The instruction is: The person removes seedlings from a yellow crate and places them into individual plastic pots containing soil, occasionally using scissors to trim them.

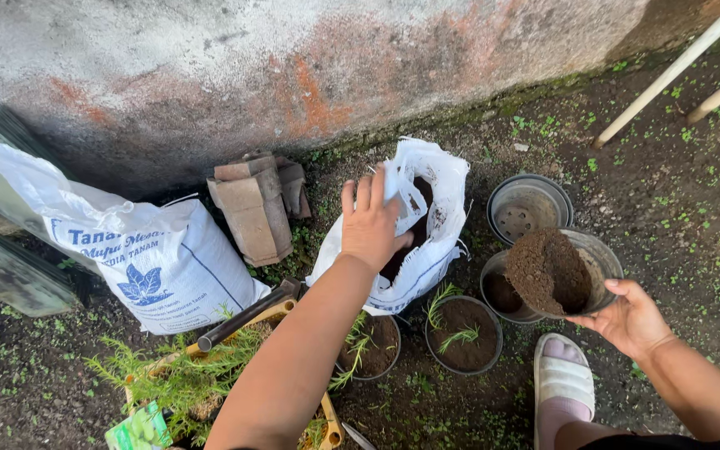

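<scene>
My left hand grips the rim of an open white sack of dark soil, holding its mouth apart. My right hand holds a grey plastic pot heaped with soil, tilted over another dark pot with soil in its bottom. Just below the sack stand two small dark pots with thin green seedlings: one at the centre and one partly hidden behind my left forearm.
An empty grey pot sits by the sack. A full white printed sack leans at left beside stacked bricks. A stained wall runs behind. My sandalled foot is at bottom right; feathery green plants and a tool handle lie lower left.
</scene>
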